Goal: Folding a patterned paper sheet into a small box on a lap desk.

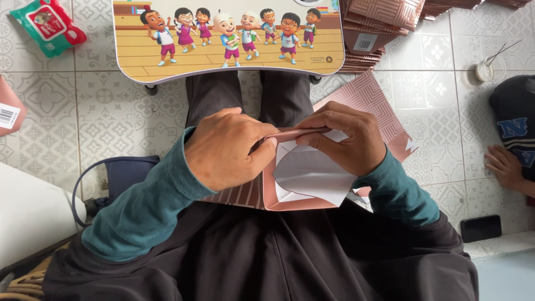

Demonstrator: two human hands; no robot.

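Observation:
On my lap lies a flat pink patterned cardboard box blank (365, 100), white on the inside (306, 175). My left hand (225, 147) presses down on its left part, thumb against a folded pink flap. My right hand (345, 136) pinches the same flap from the right, fingers curled over the top edge. Both hands meet at the fold above the white panel. Teal sleeves cover both my forearms.
A small lap table (228, 61) with a cartoon print stands ahead over my legs. A stack of pink box blanks (379, 28) lies at top right. A wet-wipes pack (47, 25) is top left. Another person's hand (504, 164) rests at the right, near a black phone (480, 227). A dark bag (125, 175) sits left.

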